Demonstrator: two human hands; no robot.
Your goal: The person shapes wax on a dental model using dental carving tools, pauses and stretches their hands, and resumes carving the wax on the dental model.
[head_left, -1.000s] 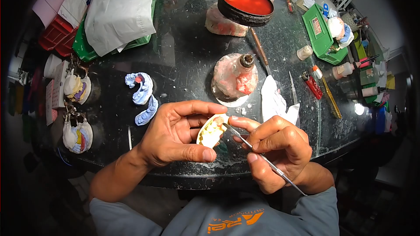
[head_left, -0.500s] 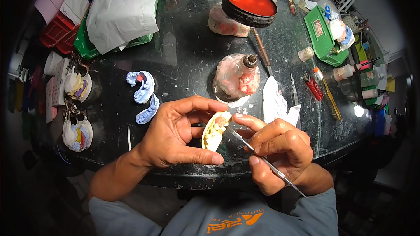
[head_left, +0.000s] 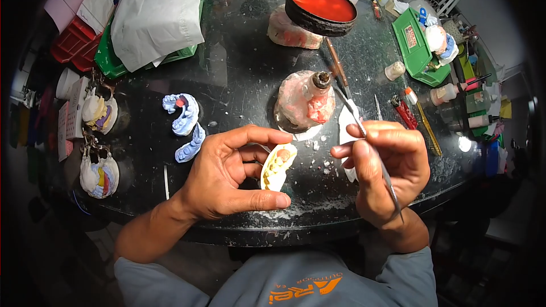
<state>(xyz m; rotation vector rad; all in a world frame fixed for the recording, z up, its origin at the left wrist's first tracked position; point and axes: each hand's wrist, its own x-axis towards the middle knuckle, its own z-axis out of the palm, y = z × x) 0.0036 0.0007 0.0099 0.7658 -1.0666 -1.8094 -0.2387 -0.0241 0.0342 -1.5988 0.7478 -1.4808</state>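
Head view, yellow dental cast [head_left: 278, 167] between left hand's [head_left: 230, 173] gripping fingertips, right hand [head_left: 392, 173] gripping metal tool [head_left: 380, 165].

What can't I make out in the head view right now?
All in the head view:
- Back of the yellow cast: turned away, towards the left hand.
- Part of the white cloth: behind the right hand.
- Metal tool: its far tip is too small to judge.
- Whatever lies under the white sheet: covered.
- Green bin: label print too small.
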